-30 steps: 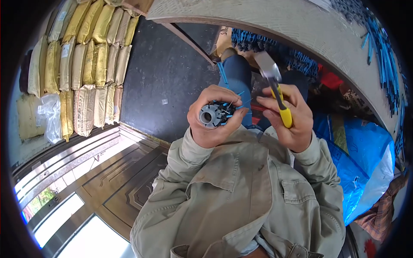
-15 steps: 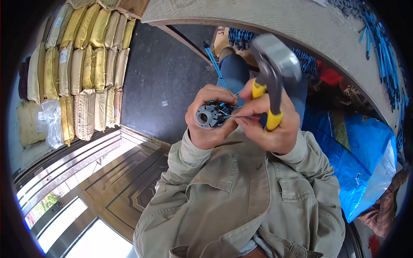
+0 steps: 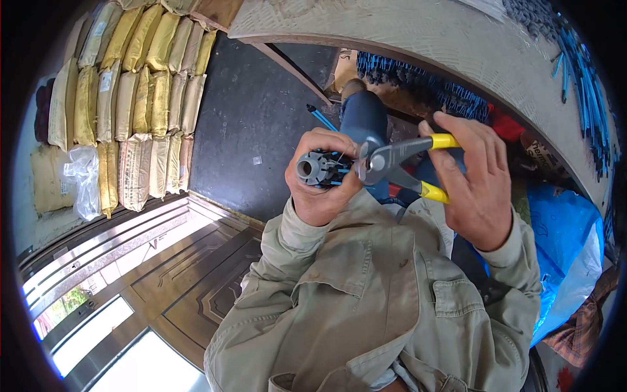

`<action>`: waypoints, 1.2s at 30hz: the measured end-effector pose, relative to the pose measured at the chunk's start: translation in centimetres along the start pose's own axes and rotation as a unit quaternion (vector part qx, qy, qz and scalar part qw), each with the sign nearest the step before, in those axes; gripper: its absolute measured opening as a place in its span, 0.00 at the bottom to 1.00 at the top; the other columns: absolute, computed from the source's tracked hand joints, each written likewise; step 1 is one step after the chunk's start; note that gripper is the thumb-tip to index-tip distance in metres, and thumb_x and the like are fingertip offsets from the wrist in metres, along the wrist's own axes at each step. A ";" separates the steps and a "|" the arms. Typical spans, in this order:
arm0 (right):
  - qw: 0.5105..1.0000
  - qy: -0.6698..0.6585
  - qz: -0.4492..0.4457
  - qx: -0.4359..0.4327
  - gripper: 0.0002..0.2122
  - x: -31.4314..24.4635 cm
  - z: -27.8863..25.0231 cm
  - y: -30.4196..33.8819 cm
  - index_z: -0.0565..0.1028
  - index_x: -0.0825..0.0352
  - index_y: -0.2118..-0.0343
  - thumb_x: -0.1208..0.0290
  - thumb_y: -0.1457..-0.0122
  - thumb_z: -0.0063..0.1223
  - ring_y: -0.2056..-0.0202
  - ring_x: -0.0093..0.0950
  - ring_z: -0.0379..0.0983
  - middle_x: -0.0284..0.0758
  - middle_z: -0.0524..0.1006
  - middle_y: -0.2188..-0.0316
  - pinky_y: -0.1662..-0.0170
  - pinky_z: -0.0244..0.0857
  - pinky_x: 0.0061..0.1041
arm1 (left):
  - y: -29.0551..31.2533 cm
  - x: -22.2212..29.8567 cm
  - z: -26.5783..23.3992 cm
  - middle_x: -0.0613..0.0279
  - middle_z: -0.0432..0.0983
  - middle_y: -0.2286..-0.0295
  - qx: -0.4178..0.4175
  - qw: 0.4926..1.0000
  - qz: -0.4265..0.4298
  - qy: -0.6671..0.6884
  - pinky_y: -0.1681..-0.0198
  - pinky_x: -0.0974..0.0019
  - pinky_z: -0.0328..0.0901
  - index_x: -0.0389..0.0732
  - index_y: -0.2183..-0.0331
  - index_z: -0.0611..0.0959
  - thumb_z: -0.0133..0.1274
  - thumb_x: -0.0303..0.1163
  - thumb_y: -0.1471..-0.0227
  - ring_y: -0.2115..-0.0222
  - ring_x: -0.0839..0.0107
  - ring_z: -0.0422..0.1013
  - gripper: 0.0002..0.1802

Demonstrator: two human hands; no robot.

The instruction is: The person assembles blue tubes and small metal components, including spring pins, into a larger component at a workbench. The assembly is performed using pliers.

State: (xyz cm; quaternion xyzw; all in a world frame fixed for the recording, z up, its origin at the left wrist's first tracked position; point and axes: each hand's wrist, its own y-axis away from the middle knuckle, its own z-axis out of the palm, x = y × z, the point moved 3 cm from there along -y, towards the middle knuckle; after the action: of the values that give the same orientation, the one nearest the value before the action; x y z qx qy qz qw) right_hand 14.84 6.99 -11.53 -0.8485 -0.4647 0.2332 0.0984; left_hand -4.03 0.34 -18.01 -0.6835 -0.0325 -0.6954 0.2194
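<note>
My left hand (image 3: 321, 202) is closed around a bundle of blue rods (image 3: 319, 116) with dark tips, topped by a grey round piece (image 3: 313, 166) with a hole in its middle. Thin wire (image 3: 340, 157) shows at the bundle beside my left thumb. My right hand (image 3: 480, 176) grips a pair of pincers (image 3: 392, 159) by yellow-tipped handles, which are spread apart. The pincers' rounded metal jaws are right beside my left thumb, at the wire; whether they touch it I cannot tell.
A worktop (image 3: 392, 26) curves across the far side, with loose blue rods (image 3: 578, 91) on its right. More rods (image 3: 418, 81) lie beneath it. A blue plastic sheet (image 3: 565, 228) is at right. Stacked sacks (image 3: 153, 108) line the left, by a dark door (image 3: 189, 261).
The pincers have swung from upright in my right palm to pointing left at the bundle, their handles now spread. My right fingers have let go of the wire. The left hand stays nearly still.
</note>
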 end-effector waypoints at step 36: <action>0.881 0.313 -0.145 0.324 0.20 2.3 3.4 0.2 0.70 0.59 0.59 0.70 0.57 0.66 0.50 0.21 0.63 0.22 0.66 0.56 0.41 0.40 0.38 | 0.2 0.3 1.2 0.60 0.72 0.76 -0.098 0.994 0.035 -0.031 0.68 0.72 0.64 0.37 0.73 0.74 0.58 0.16 0.68 0.73 0.73 0.70 0.14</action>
State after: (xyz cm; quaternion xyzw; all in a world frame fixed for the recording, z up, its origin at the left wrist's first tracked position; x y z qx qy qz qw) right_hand 14.38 8.62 -15.22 -0.7212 -0.4257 0.0760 0.5413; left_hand -2.86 0.53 -17.74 -0.7235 0.0526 -0.6657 0.1746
